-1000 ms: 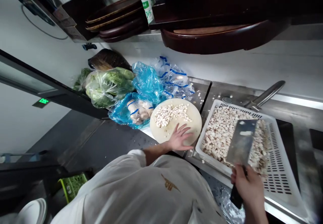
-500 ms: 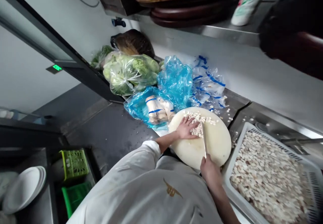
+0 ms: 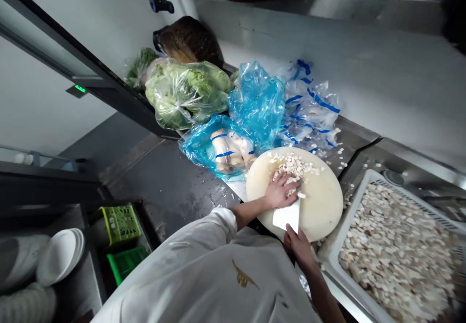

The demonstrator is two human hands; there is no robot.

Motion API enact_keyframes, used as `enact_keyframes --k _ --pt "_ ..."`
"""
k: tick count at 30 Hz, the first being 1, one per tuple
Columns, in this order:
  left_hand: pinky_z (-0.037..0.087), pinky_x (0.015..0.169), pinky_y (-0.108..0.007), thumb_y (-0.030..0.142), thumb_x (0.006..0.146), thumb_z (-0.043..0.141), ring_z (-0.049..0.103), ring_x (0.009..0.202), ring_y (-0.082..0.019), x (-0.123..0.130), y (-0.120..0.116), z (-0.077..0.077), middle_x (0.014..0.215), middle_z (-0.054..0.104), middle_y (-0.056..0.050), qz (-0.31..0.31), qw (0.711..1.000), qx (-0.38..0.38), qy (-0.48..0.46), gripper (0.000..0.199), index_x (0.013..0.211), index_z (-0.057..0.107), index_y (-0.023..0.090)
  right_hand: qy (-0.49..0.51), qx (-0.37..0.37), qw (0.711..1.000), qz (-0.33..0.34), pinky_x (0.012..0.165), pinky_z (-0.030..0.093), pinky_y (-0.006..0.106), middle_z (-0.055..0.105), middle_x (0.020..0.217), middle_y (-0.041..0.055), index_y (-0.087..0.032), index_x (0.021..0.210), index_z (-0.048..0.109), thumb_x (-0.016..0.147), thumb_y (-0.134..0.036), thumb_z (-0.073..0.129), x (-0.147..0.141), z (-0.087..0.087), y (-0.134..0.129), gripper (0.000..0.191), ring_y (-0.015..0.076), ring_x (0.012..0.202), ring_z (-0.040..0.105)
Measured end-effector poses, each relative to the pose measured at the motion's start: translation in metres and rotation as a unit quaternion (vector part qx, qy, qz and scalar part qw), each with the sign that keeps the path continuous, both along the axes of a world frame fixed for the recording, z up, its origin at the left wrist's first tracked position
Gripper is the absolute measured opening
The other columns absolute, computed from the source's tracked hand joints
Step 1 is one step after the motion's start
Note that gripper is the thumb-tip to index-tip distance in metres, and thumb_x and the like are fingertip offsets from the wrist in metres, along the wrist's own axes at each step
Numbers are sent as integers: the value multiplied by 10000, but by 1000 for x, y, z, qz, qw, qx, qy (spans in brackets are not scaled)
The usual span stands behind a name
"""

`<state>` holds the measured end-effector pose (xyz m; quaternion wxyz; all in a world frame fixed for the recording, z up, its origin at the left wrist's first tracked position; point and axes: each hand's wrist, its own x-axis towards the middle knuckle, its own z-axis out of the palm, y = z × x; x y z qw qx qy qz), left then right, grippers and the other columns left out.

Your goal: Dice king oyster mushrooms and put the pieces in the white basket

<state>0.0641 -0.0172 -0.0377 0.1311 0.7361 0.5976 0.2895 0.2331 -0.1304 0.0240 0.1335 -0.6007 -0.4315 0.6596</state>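
Observation:
My right hand (image 3: 299,246) is closed round the handle of a cleaver (image 3: 287,216). Its broad blade lies tilted nearly flat over the near part of the round cutting board (image 3: 324,199). Fingers spread, my left hand (image 3: 280,193) rests on small diced white pieces (image 3: 295,164) just beyond the blade. Part of the heap is hidden under that palm. Beside the board, a blue plastic bag (image 3: 194,148) lies open around pale, thick mushrooms in blue-striped wrapping (image 3: 229,151).
To the right, a white perforated basket (image 3: 333,248) is full of sliced pale pieces. Behind are bagged leafy greens (image 3: 189,90), a crumpled blue bag (image 3: 257,104) and clear blue-striped wrappers (image 3: 309,112). A metal shelf (image 3: 338,5) overhangs the back. Green crates (image 3: 118,223) stand lower left.
The cleaver has turned from edge-down among the pieces to nearly flat, nearer my body. My left hand has moved over the diced pieces toward the blade. The view has shifted.

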Motion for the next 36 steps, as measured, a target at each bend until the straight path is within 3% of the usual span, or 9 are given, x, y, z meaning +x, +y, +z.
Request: enact_keyframes --k 6,11,16,19,21,24,31,33,36 --pt "380 1267 -556 480 996 619 455 1515 -325 25 -9 43 1569 561 -93 23 1000 2 -15 414 1344 726 282 90 -6 994 -56 460 404 310 412 512 -55 -283 696 420 872 -763 605 25 24 -7 544 148 451 404" --pt "353 1305 -556 515 971 678 420 1549 -330 151 -5 82 1601 529 -68 -81 991 66 -81 445 1367 704 314 123 32 975 -180 433 365 276 386 540 -96 -278 741 416 809 -754 719 123 58 -52 569 114 442 365" --pt "484 1231 -442 424 972 682 530 1466 -267 298 -6 71 1523 598 -95 -199 973 16 -114 434 1371 712 255 -88 79 963 -242 464 345 285 413 516 -81 -287 767 441 832 -680 671 240 77 -77 460 145 437 418" --pt "451 1262 -449 326 965 664 546 1453 -266 328 -5 53 1409 678 -115 -284 957 -27 -61 360 1290 759 204 -345 106 917 -171 552 380 335 573 564 25 -285 750 490 893 -495 580 288 76 -77 269 222 527 570" --pt "392 1304 -453 328 963 664 526 1478 -263 310 -8 43 1437 669 -109 -306 950 7 -62 322 1238 779 208 -443 132 876 -136 594 383 357 649 647 81 -289 771 502 923 -458 524 300 72 -77 229 261 600 628" --pt "356 1320 -463 446 984 661 486 1519 -268 230 -14 36 1505 632 -82 -276 956 69 -63 344 1241 766 244 -465 151 865 -110 634 413 358 711 752 111 -287 809 518 973 -496 454 287 64 -73 273 288 690 675" --pt "248 1346 -564 569 978 663 375 1578 -345 -25 26 23 1620 507 -139 61 995 5 76 562 1415 635 217 -395 205 895 40 739 444 301 776 973 143 -204 1006 681 1059 -370 361 164 48 29 364 253 901 726" --pt "298 1328 -533 627 973 649 338 1599 -357 -57 58 16 1675 425 -185 97 992 -24 74 751 1549 510 165 -405 202 888 87 751 424 300 779 1017 155 -183 1071 703 1070 -333 381 122 45 70 355 247 920 724" --pt "266 1336 -555 708 978 593 314 1617 -365 -59 108 5 1712 370 -202 30 996 -57 61 899 1646 374 147 -405 202 886 99 767 397 307 769 981 166 -134 1234 683 1047 -226 453 62 38 113 310 248 926 715"
